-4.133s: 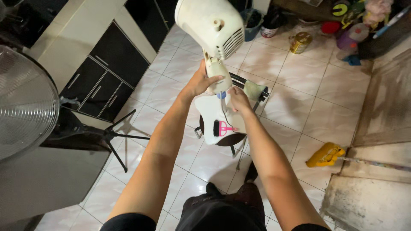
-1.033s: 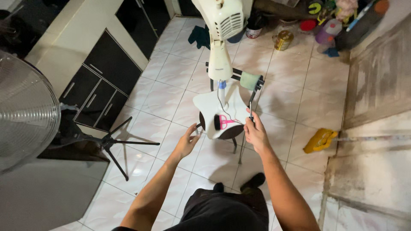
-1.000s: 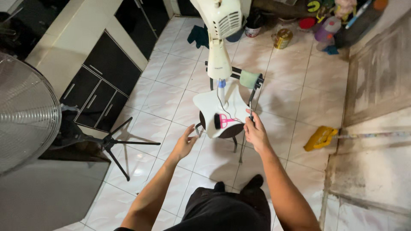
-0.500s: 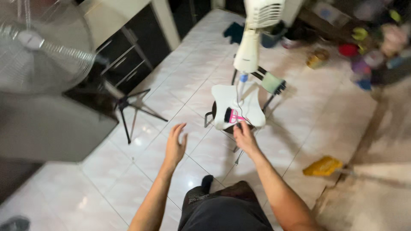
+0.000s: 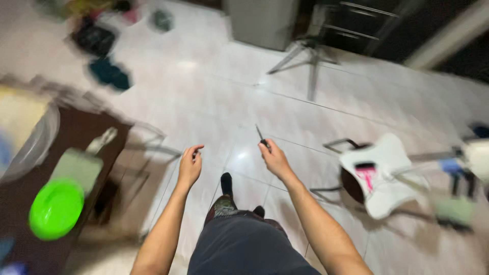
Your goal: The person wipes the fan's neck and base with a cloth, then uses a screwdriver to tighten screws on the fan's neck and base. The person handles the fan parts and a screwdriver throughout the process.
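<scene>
My right hand [image 5: 273,157] is closed around a thin dark tool [image 5: 260,135], a screwdriver by its look, with the shaft pointing up and away from me. My left hand [image 5: 190,165] hangs beside it with loosely curled fingers and holds nothing. Both hands are out over the white tiled floor [image 5: 244,97]. Off to the right, blurred, the white fan base [image 5: 387,173] with a pink brush [image 5: 365,175] on it rests on a dark stool.
A dark low table [image 5: 71,153] stands at the left with a green round lid [image 5: 55,208] and a pale green box [image 5: 76,168]. A tripod stand [image 5: 310,58] is at the back, with dark cabinets behind it. Dark cloths [image 5: 109,74] lie on the floor.
The view has swung sharply left, so the fan and stool slid to the right edge. My right hand came away from the fan base with the thin tool in it; my left stays empty.
</scene>
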